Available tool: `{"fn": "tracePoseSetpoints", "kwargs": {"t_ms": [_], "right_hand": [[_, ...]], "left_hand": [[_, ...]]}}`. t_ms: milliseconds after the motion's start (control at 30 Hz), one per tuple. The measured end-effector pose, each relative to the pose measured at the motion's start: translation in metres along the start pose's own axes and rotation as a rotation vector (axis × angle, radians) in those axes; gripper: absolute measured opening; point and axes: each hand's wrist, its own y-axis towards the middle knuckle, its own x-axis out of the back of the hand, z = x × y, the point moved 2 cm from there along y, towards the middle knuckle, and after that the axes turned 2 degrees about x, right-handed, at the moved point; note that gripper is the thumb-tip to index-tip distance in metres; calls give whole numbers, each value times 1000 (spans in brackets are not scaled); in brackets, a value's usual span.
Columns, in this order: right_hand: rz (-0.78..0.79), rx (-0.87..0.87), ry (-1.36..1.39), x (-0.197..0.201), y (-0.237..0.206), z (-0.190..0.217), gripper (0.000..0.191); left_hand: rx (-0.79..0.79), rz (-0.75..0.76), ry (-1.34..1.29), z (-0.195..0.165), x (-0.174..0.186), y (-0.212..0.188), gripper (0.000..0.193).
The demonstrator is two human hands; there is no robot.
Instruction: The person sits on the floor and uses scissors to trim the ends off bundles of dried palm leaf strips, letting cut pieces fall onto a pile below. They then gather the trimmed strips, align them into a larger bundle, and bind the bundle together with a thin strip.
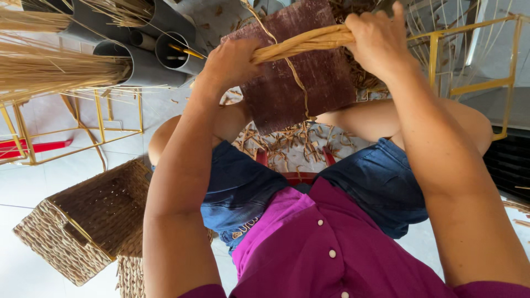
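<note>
Straw bundle (309, 41) gripped at both ends: my left hand (232, 62) and right hand (378, 38) clenched around it, above brown board (301, 83) on my knees. Woven basket (88, 221) on floor, left.

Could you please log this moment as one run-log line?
left hand: grips straw bundle | right hand: grips same bundle | below: dark board | beside: woven basket
</note>
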Motion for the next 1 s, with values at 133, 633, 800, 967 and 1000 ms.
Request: {"fn": "tracePoseSetpoints", "kwargs": {"t_ms": [133,633,800,967,1000], "right_hand": [[179,-115,42,-48,-4,-3,28],[303,-325,-78,-76,-2,10,36],[522,-406,54,-67,-1,8,80],[402,-390,197,-39,-6,10,88],[342,-356,237,-32,-5,10,85]], "left_hand": [[215,167,214,61,-52,1,32],[39,-221,326,27,-143,5,97],[-75,-372,309,4,-195,-12,97],[-36,-268,187,1,-181,-14,97],[-16,-224,164,0,-171,-16,96]]}}
